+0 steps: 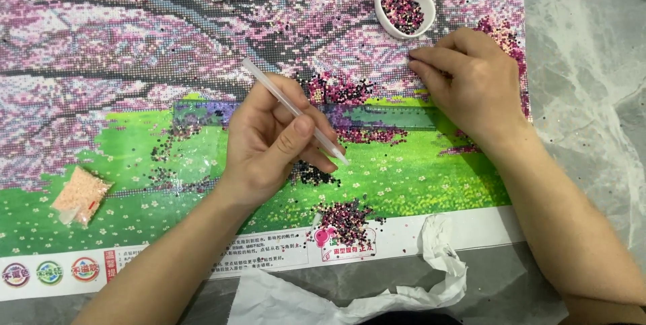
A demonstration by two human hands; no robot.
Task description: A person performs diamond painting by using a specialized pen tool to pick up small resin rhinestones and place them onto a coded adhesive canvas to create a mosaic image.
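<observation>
A white applicator pen (296, 113) is pinched in the left hand (272, 140) over the diamond-painting canvas (134, 42); the right hand (471, 83), empty, fingertips curled, is pressed on it below the bead-filled tray (402, 3).

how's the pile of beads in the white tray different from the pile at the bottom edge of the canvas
The beads in the white tray sit heaped inside its rim; the pile at the bottom edge lies loose, spreading over the canvas. The tray pile is near the right hand, the loose pile below the left hand. Both mix pink and dark beads.
</observation>
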